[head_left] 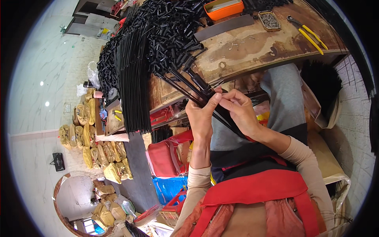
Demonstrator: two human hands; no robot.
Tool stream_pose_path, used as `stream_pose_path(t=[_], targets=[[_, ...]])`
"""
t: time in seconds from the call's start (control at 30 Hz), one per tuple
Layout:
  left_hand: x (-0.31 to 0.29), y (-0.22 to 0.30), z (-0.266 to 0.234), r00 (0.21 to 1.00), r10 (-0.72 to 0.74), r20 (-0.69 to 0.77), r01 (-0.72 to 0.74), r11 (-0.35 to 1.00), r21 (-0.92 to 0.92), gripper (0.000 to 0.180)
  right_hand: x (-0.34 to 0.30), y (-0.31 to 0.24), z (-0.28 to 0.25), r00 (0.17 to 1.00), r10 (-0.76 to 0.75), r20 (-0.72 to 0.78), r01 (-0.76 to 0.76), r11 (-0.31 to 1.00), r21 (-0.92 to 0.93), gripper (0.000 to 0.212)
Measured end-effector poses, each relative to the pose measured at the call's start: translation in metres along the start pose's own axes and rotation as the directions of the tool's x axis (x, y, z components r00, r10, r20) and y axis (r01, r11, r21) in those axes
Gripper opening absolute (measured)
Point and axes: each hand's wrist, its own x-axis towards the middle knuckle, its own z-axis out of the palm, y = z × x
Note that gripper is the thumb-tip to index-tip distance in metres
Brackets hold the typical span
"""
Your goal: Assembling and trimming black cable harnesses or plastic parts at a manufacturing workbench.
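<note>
My left hand (200, 120) is closed around several thin black rods (177, 84) and a black plastic fitting (197, 80), just off the workbench's near edge. The rods run down toward my lap. Close beside it, my right hand (242, 112) is closed in a pinch near the fitting's lower end, thumb and fingertips meeting my left thumb. Thin pale slivers (218, 83), perhaps small nails, stick out by the fingertips. What exactly the right fingers pinch is too small to make out.
The wooden bench (237, 51) bears a heap of black plastic parts (169, 31), a bundle of long black strands (134, 79), an orange box (224, 11), a tin of small nails (269, 20) and yellow-handled pliers (310, 37). A red padded seat (167, 158) and yellowish sacks (108, 154) stand left.
</note>
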Motion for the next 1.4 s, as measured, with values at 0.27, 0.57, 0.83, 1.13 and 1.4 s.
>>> stream_pose_path(t=[0.27, 0.57, 0.83, 1.13, 1.4], targets=[[-0.009, -0.001, 0.009, 0.995, 0.09, -0.052, -0.08, 0.984, 0.159, 0.016, 0.005, -0.008, -0.001, 0.99, 0.141, 0.019, -0.142, 0.979, 0.147, 0.006], [-0.008, -0.003, -0.009, 0.982, 0.029, 0.185, -0.038, 0.998, 0.046, 0.019, -0.012, -0.001, 0.009, 0.997, -0.062, -0.041, 0.056, 0.989, -0.14, 0.008], [-0.02, 0.006, -0.003, 0.978, 0.115, 0.174, -0.189, 0.835, 0.517, 0.024, -0.01, -0.003, 0.003, 0.966, 0.241, 0.092, -0.228, 0.965, -0.127, 0.029], [-0.017, -0.018, 0.01, 0.952, 0.267, 0.151, -0.306, 0.858, 0.413, 0.015, -0.004, -0.017, -0.014, 0.921, 0.355, 0.162, -0.353, 0.935, -0.044, 0.033], [-0.018, -0.021, 0.011, 0.924, 0.046, 0.379, 0.026, 0.983, -0.183, 0.02, 0.0, -0.147, -0.069, 0.756, -0.206, 0.622, 0.545, -0.328, -0.771, 0.017]])
